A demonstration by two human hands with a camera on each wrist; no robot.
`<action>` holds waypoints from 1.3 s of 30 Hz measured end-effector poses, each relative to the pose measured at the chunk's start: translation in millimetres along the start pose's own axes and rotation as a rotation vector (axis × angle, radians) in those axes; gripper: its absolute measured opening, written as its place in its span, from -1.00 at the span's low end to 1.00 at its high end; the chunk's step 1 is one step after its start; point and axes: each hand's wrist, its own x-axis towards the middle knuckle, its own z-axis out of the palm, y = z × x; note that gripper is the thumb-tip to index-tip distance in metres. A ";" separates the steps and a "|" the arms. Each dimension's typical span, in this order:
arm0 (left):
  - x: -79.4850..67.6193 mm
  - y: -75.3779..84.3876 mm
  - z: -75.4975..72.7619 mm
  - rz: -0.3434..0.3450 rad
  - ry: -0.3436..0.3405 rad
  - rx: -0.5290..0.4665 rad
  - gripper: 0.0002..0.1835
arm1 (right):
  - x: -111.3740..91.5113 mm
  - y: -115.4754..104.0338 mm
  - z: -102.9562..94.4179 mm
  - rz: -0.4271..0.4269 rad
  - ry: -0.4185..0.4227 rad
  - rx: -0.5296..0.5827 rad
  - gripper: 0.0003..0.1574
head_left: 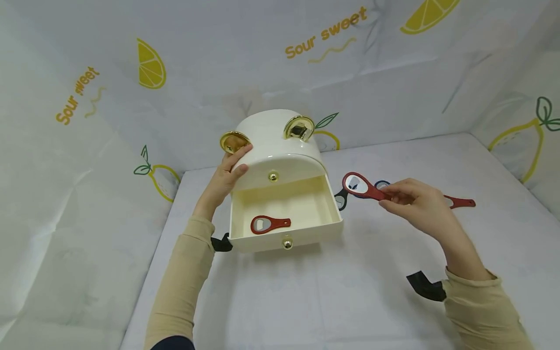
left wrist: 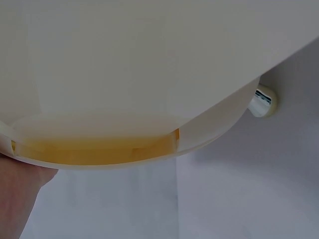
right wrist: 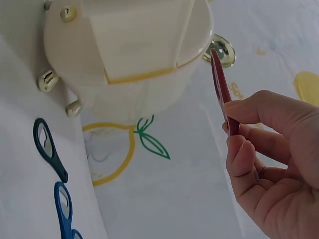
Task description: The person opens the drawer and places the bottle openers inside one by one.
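Note:
My right hand (head_left: 415, 201) pinches a red bottle opener (head_left: 372, 192) by its handle, to the right of the open drawer (head_left: 286, 192). In the right wrist view the same opener is seen edge-on between thumb and fingers. Another red bottle opener (head_left: 276, 223) lies in the drawer near its front wall. The drawer belongs to a cream-white rounded box (head_left: 273, 131) with gold ear-shaped parts on top. My left hand (head_left: 223, 180) rests against the box's left side, below the left gold ear (head_left: 234, 142), fingers extended and thumb at the front edge.
On the white-covered table right of the box lie a dark bottle opener (right wrist: 50, 152) and blue ones (right wrist: 63, 206). A further red opener (head_left: 463, 202) lies partly behind my right hand. A cloth backdrop (head_left: 210, 63) with lemon prints stands close behind the box.

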 end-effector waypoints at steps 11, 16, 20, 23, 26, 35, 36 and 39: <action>-0.5 0.7 -0.1 -0.002 0.004 0.008 -0.22 | 20.7 -33.6 27.0 -0.217 -0.002 0.053 -0.79; -0.5 2.2 0.1 0.005 0.010 0.000 -0.18 | 32.1 -52.9 43.0 -0.241 -0.076 0.014 -0.80; -0.2 1.7 0.4 0.007 0.009 -0.004 -0.21 | 40.9 -68.1 53.7 -0.235 -0.160 -0.040 -0.81; -0.1 1.0 0.7 0.005 0.007 -0.008 -0.24 | 46.1 -77.5 61.0 -0.224 -0.217 -0.092 -0.82; -0.1 0.6 0.4 0.003 0.007 -0.003 -0.26 | 50.3 -85.0 67.4 -0.213 -0.257 -0.140 -0.83; 0.5 0.8 -0.5 -0.001 0.020 0.001 -0.20 | 60.5 -100.7 85.9 -0.245 -0.371 -0.265 -0.86; 0.5 1.0 0.0 0.000 0.019 -0.001 -0.20 | 61.1 -102.2 87.6 -0.248 -0.382 -0.279 -0.88; 0.6 1.0 0.8 0.006 0.019 -0.005 -0.20 | 63.3 -104.3 92.6 -0.255 -0.396 -0.313 -0.95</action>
